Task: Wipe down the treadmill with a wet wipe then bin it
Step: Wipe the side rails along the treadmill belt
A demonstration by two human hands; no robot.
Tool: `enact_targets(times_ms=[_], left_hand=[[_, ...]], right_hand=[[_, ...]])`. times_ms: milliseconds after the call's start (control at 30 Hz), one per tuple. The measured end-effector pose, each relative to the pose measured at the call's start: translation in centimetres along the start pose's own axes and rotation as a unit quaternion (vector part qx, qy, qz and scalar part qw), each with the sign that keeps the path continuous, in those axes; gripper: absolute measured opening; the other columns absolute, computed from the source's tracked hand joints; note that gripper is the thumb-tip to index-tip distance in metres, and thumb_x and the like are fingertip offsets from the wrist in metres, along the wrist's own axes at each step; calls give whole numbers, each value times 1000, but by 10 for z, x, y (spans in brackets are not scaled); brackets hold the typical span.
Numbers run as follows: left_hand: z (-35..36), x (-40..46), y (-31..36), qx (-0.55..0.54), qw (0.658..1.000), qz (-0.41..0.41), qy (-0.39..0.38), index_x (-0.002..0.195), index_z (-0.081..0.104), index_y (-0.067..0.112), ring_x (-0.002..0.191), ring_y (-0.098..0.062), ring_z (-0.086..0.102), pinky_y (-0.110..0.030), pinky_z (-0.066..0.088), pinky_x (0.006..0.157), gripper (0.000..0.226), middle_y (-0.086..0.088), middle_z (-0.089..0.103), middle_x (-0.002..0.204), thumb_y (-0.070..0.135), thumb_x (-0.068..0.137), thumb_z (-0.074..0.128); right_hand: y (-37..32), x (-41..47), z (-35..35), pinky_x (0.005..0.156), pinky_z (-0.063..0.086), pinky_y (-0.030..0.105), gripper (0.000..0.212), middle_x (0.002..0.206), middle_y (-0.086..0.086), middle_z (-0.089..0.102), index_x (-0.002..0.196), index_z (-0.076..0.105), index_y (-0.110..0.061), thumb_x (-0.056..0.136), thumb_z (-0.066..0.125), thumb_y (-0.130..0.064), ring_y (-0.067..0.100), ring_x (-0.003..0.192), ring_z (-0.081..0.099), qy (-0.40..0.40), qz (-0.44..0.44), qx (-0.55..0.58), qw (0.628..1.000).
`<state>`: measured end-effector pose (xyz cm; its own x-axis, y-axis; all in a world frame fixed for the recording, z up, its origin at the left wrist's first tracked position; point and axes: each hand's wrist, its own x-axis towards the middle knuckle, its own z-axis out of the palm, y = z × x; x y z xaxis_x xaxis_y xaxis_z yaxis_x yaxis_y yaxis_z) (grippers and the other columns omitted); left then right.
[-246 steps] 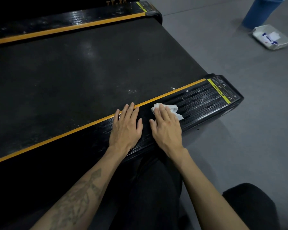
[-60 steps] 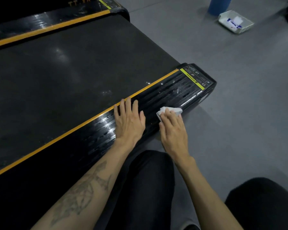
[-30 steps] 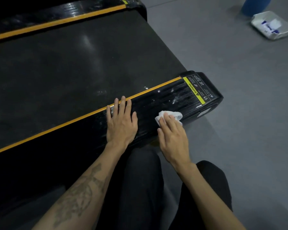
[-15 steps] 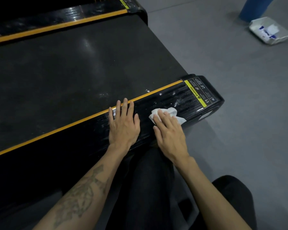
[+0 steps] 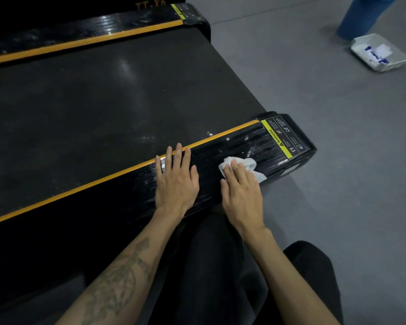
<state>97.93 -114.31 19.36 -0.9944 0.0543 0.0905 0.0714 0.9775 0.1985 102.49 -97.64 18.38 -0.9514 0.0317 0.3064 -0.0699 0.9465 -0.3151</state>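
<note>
Mid-wipe: right hand (image 5: 240,193) presses crumpled white wet wipe (image 5: 249,164) flat-fingered on black ribbed treadmill side rail (image 5: 256,141); left hand (image 5: 175,181) flat, empty, at 9 o'clock. Smears remain; binning undone, blue bin (image 5: 361,15) at 2 o'clock.

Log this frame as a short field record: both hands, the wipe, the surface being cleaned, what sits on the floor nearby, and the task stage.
left hand: left hand flat, fingers straight, resting on the near side rail
right hand: right hand pressing the wet wipe onto the same rail
wipe: white, crumpled, partly under the fingers
surface: treadmill, black belt, pale streaks near the warning label
floor items: wipes pack beside a blue bin
stage: wiping; wipe not yet binned
</note>
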Motion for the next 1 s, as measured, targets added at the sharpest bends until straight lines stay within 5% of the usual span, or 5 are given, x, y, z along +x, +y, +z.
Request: enact_targets(times_ms=[300, 1000], left_hand=[[1, 1, -1, -5, 1000, 2, 5, 160, 30, 18, 158, -26, 16, -54, 11, 128, 56, -5, 25, 169, 40, 109, 30], [-4, 5, -19, -10, 997, 71, -31, 164, 21, 21, 159, -20, 4, -47, 7, 130, 58, 0, 11, 172, 43, 109, 24]], right_hand=[[8, 6, 5, 127, 21, 44, 56, 165, 7, 34, 155, 42, -13, 107, 30, -40, 23, 155, 24, -54, -16, -8, 998], [0, 21, 4, 123, 26, 47, 58, 162, 10, 39, 152, 47, -12, 105, 31, -42, 28, 152, 31, -76, -4, -26, 997]])
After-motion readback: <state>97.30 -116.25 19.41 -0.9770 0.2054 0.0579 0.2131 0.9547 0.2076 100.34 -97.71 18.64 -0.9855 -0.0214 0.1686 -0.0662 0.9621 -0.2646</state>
